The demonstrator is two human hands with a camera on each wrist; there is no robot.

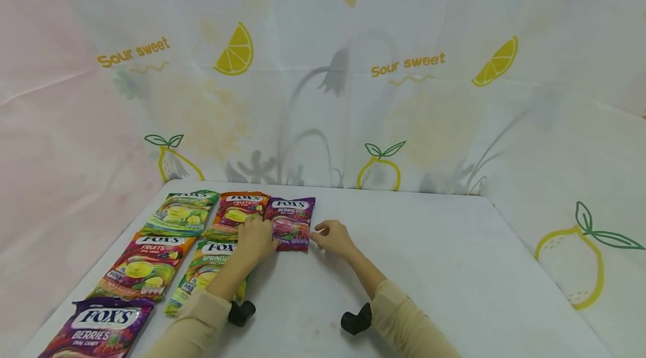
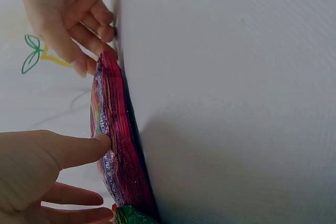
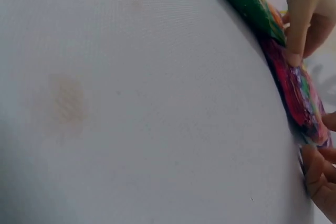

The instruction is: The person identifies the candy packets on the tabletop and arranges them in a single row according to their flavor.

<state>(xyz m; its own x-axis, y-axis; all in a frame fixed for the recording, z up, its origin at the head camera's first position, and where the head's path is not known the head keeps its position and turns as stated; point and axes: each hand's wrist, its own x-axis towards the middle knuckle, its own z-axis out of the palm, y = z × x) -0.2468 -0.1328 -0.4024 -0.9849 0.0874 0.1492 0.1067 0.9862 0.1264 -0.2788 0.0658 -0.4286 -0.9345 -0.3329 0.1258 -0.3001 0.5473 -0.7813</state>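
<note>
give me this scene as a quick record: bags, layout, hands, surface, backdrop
bag count: six
left column, far to near: green bag, orange fruits bag, purple berries bag cut off by the head view's edge
middle column, far to near: second fruits bag, second green bag, partly behind the left arm
third column: second berries bag
left hand: thumb touching the second berries bag
right hand: fingertips at that bag's right edge
surface: white table
backdrop: pale cloth printed with lemons
</note>
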